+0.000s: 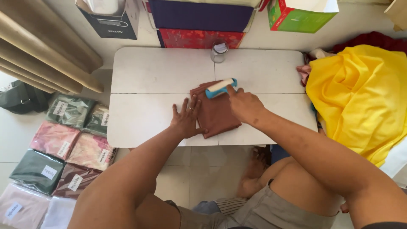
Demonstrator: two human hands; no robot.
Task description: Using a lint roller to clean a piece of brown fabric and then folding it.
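Observation:
A folded reddish-brown cloth [217, 116] lies on a low white table [148, 76]. My left hand [186, 118] rests flat with fingers spread on the cloth's left edge and the table; a ring shows on one finger. My right hand [245, 105] grips the handle of a lint roller [220, 87] with a blue frame and a pale roll. The roller lies across the far end of the cloth.
A small glass jar [219, 51] stands at the table's far edge. A heap of yellow fabric [360, 97] sits to the right. Bagged folded cloths [63, 144] lie on the floor at left. Boxes [199, 21] line the wall behind.

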